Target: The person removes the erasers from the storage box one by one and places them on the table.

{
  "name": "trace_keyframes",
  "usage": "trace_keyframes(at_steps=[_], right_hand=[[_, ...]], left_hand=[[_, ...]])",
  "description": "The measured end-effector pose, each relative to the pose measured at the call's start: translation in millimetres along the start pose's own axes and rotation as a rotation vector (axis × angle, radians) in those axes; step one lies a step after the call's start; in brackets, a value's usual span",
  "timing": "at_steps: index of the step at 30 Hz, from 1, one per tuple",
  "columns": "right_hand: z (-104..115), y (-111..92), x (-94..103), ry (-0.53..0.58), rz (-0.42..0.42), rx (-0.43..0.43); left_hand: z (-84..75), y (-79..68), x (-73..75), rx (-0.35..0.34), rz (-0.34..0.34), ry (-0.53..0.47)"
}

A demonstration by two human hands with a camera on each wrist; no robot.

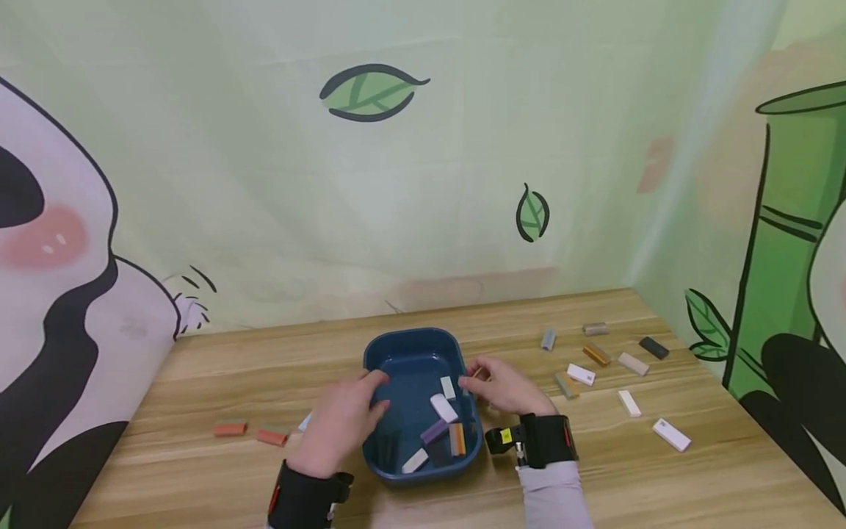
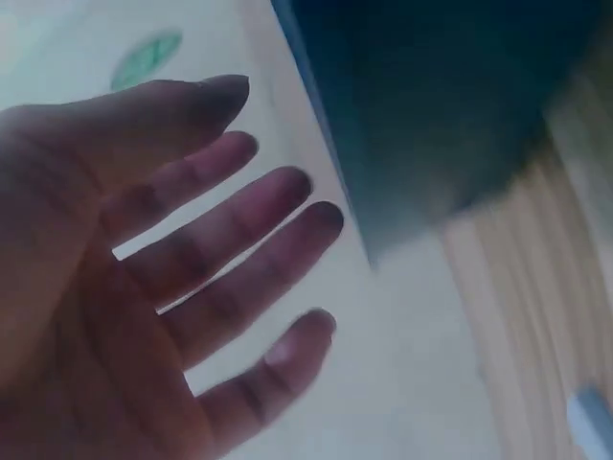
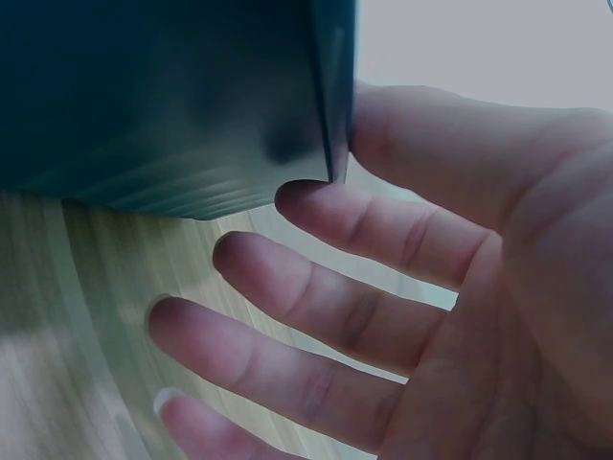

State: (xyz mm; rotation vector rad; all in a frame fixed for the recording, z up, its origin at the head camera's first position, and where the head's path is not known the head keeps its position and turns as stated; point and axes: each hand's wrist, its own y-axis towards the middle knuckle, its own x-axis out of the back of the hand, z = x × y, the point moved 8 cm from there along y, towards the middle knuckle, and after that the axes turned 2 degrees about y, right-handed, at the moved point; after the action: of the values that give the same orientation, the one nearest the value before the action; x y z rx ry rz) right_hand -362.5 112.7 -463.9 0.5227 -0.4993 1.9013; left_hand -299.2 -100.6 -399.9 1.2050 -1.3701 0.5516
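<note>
A dark blue plastic bin (image 1: 406,378) stands on the table with several small eraser-like blocks inside, among them a white one (image 1: 443,408), a purple one (image 1: 434,431) and an orange-striped one (image 1: 457,439). My right hand (image 1: 505,386) pinches the bin's right rim. In the right wrist view its thumb is at the rim and the other fingers (image 3: 287,297) spread outside the bin wall (image 3: 172,96). At the bin's left side is my left hand (image 1: 340,419), fingers loosely extended. The left wrist view shows these fingers (image 2: 239,216) apart from the bin wall (image 2: 421,115), holding nothing.
Several more blocks lie scattered to the right, including a black one (image 1: 653,347) and a white one (image 1: 671,435). Two orange blocks, one nearer the left edge (image 1: 230,428), lie left of the bin. A printed cloth (image 1: 449,184) hangs behind the wooden table (image 1: 264,375).
</note>
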Motion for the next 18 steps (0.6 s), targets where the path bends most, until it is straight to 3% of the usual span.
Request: trace_keyframes(at_steps=[5, 8, 11, 18], right_hand=[[0, 0, 0.0, 0.012, -0.007, -0.005], [0, -1, -0.9, 0.019, 0.000, 0.003], [0, 0, -1.4, 0.020, 0.008, 0.006], [-1, 0, -0.6, 0.008, 0.003, 0.009]], left_hand=[[-31.0, 0.7, -28.0, -0.064, 0.145, 0.027], [-41.8, -1.8, -44.8, -0.058, 0.265, 0.005], [-47.6, -4.3, -56.9, -0.041, 0.355, -0.010], [-48.0, -7.4, -70.8, 0.025, 0.452, -0.082]])
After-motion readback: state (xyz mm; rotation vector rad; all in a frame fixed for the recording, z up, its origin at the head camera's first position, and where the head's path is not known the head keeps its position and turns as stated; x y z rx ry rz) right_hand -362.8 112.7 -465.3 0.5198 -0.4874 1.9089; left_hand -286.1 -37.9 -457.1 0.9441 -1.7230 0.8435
